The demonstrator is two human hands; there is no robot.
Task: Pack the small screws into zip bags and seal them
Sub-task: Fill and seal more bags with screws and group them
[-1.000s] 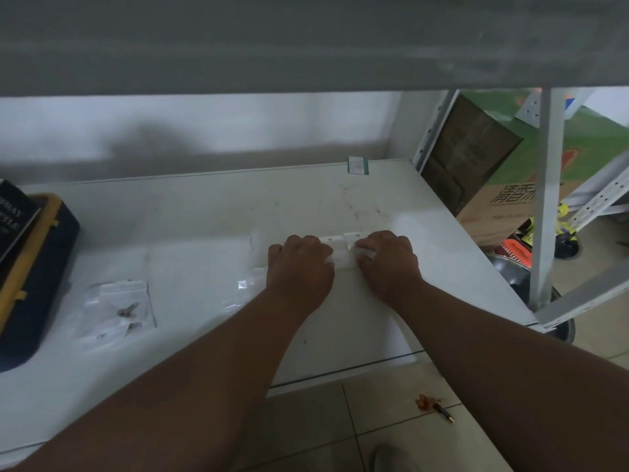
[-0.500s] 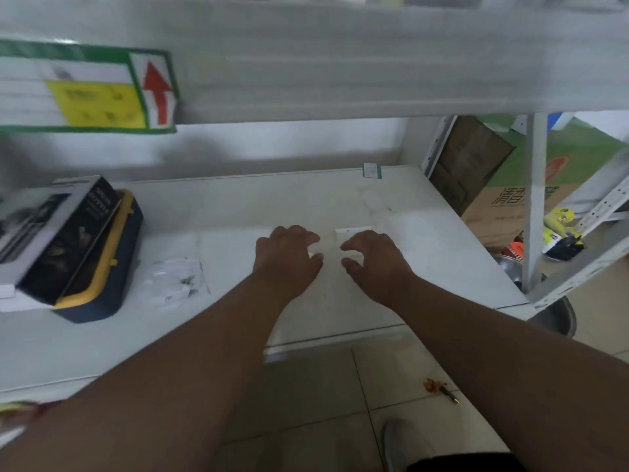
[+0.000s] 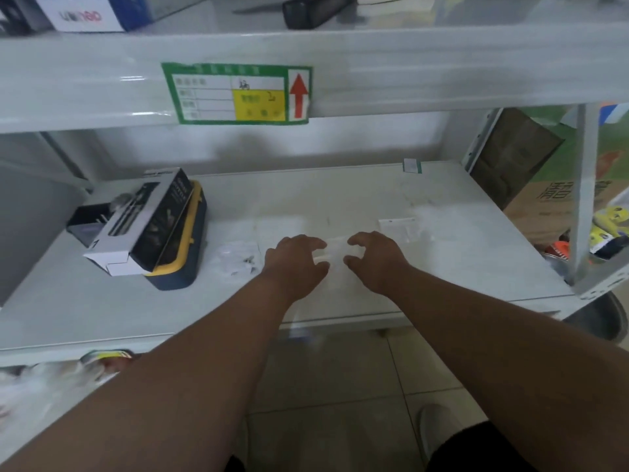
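Observation:
A clear zip bag [image 3: 335, 254] lies flat on the white shelf [image 3: 442, 267] between my two hands. My left hand [image 3: 294, 264] hovers at its left edge with fingers spread and curled. At the bag's right edge, my right hand [image 3: 376, 260] has its fingers apart. Neither hand clearly grips the bag. Left of my left hand lies another clear bag with small dark screws [image 3: 240, 262]. Behind my right hand rests a further flat clear bag [image 3: 400, 228].
A black-and-white box [image 3: 143, 223] lies on a blue and yellow case [image 3: 185, 264] at the shelf's left. An upper shelf beam with a green label [image 3: 238, 93] runs overhead. A metal upright [image 3: 583, 199] and cardboard boxes [image 3: 531, 185] stand at the right.
Both hands have lifted off the bag and opened, after pressing along its top with closed fingers. My head has tilted up, so the upper shelf and its label now show.

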